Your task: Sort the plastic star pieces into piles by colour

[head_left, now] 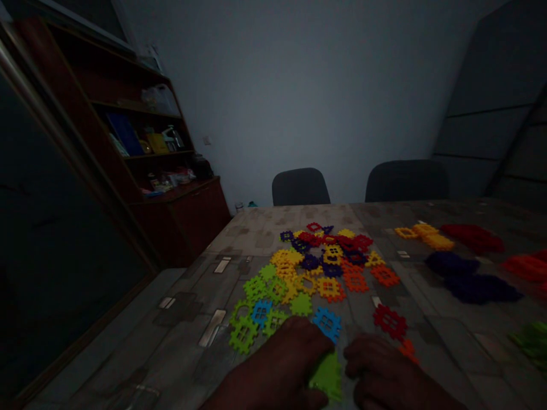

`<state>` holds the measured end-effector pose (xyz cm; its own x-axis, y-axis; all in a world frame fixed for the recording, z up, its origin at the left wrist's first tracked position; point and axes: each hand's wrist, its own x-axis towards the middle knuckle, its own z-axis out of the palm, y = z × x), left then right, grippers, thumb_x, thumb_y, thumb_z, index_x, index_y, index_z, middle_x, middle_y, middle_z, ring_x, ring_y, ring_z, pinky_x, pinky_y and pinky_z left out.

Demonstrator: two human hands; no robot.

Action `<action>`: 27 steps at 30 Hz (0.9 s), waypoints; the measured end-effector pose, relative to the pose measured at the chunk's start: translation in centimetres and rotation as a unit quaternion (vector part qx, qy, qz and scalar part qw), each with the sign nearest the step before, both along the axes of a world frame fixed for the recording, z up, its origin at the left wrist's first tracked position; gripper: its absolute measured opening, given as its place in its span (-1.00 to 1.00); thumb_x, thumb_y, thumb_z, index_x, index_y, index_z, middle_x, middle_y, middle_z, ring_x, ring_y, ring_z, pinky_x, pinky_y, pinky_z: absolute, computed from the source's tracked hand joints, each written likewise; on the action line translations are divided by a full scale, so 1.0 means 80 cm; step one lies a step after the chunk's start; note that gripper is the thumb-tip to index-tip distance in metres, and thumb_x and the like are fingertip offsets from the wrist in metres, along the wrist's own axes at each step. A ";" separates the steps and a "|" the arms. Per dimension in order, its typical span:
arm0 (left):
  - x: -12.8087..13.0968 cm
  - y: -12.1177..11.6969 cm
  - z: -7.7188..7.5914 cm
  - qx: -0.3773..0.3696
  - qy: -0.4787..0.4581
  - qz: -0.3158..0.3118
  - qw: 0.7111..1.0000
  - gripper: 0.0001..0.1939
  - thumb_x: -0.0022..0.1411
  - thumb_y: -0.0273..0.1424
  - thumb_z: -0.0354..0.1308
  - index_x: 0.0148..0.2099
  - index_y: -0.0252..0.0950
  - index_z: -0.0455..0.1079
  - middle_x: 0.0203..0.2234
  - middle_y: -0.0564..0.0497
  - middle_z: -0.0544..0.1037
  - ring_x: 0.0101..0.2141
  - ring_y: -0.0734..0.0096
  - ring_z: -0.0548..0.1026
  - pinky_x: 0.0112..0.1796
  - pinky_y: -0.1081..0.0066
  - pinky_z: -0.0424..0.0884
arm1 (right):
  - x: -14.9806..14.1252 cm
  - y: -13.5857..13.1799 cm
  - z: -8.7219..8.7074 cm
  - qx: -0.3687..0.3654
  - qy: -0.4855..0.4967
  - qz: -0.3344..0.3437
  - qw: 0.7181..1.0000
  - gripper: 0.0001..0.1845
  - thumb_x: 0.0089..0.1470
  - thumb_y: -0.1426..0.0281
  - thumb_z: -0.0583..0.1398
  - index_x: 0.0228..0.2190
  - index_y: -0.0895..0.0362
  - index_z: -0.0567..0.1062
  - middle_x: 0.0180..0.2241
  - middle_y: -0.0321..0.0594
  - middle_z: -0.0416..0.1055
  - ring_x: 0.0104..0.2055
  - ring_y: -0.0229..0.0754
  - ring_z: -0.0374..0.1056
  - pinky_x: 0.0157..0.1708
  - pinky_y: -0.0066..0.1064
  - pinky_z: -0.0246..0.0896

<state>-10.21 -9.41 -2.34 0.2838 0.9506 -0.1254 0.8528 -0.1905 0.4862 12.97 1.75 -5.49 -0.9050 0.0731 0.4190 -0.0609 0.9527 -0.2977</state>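
My left hand and right hand pinch green piece between them, both grips closed on it (dim light). Best line up notches squarely, press gently, keep low over table.

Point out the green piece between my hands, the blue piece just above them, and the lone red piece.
green piece (328, 376), head view, its flat face
blue piece (327, 323), head view, centre
red piece (390, 322), head view, centre

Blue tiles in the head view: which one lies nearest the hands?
The blue tile just beyond the left hand, almost touching its knuckles. The other blue tile lies further left among green ones.
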 end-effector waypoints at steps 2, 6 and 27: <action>0.006 0.000 -0.013 0.019 0.016 -0.005 1.000 -0.43 0.18 -0.18 0.45 0.18 -0.11 0.36 0.10 -0.02 0.49 0.10 0.04 0.42 0.12 0.16 0.31 | 0.007 0.004 0.011 -0.007 0.014 -0.056 0.998 -0.68 0.41 0.38 0.03 -0.35 0.04 0.50 -0.34 -0.19 0.58 -0.26 -0.17 0.55 -0.18 -0.39 0.50; 0.011 0.001 -0.036 0.044 0.065 -0.009 0.997 -0.42 0.18 -0.07 0.44 0.13 -0.16 0.37 0.04 -0.07 0.51 0.01 0.01 0.45 0.04 0.13 0.37 | 0.012 0.010 0.005 -0.003 0.027 -0.091 0.995 -0.73 0.36 0.42 0.06 -0.34 0.05 0.50 -0.38 -0.22 0.57 -0.36 -0.20 0.52 -0.33 -0.44 0.47; -0.046 -0.019 0.032 0.048 -0.007 0.154 0.987 -0.66 0.33 -0.41 0.29 0.12 -0.14 0.40 0.08 -0.04 0.54 0.08 0.14 0.49 0.11 0.19 0.38 | 0.007 0.032 -0.024 0.000 -0.079 -0.130 0.988 -0.64 0.35 0.33 0.12 0.11 0.00 0.51 0.07 -0.12 0.57 0.07 -0.03 0.49 0.09 -0.16 0.39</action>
